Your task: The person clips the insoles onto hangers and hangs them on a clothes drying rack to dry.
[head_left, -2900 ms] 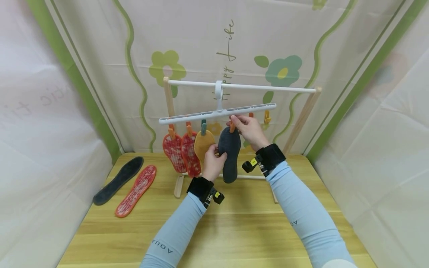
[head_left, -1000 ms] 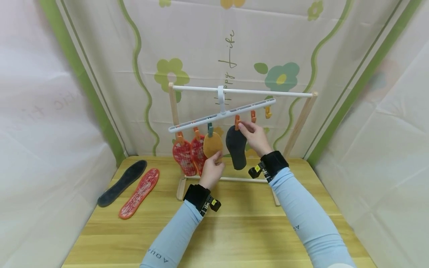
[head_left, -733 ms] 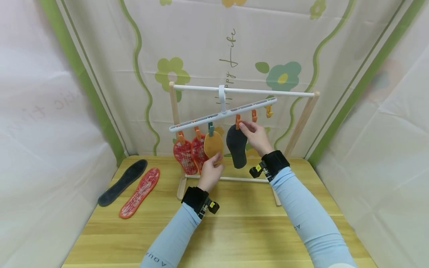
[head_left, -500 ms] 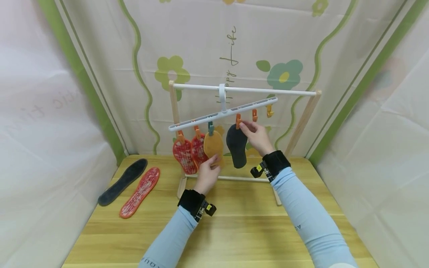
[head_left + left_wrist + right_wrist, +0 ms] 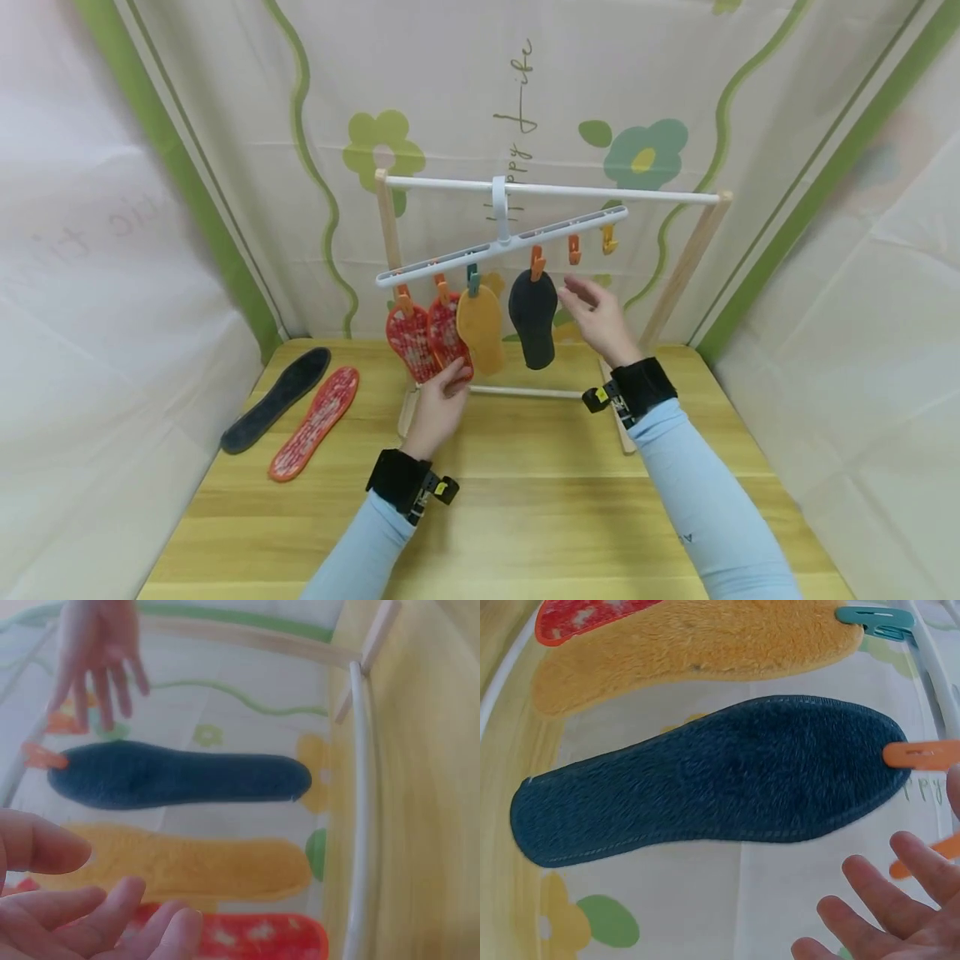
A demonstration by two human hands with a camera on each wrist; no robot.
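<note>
A dark grey insole hangs by an orange clip from the tilted white hanger, with no hand on it. My right hand hovers just right of it, fingers spread and holding nothing. In the right wrist view the dark grey insole fills the middle and my right fingertips stay clear of it. My left hand sits low with relaxed fingers, just under the tip of a red insole; contact is unclear. A yellow insole hangs between the two.
Another red insole hangs at the hanger's left end. Two spare clips hang at its right end. The hanger hooks on a white rod between wooden posts. A dark insole and a red insole lie on the table's left.
My right hand let go of the orange clip and drew back to the right, fingers spreading. My left hand dropped from the yellow insole's lower edge. The dark grey insole now hangs alone.
</note>
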